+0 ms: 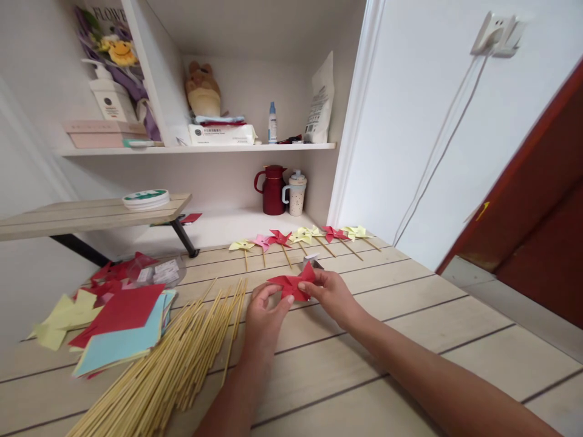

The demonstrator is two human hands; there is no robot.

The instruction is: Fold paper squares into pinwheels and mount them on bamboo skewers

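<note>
Both hands hold a folded red paper piece (291, 284) just above the wooden tabletop (410, 315). My left hand (264, 315) pinches its lower left part with fingertips. My right hand (330, 294) grips its right point. Behind the red paper lies a row of finished paper pinwheels (300, 238) on sticks, in yellow, pink and red. A small metal object (312, 260) sits just beyond my right hand, partly hidden.
A pile of bamboo sticks (182, 358) fans out at the left front. Stacked red, blue and yellow paper sheets (122, 328) lie further left. A low wooden riser (91, 212) carries a tape roll (146, 198). A red jug (272, 189) and a mug (296, 193) stand at the back.
</note>
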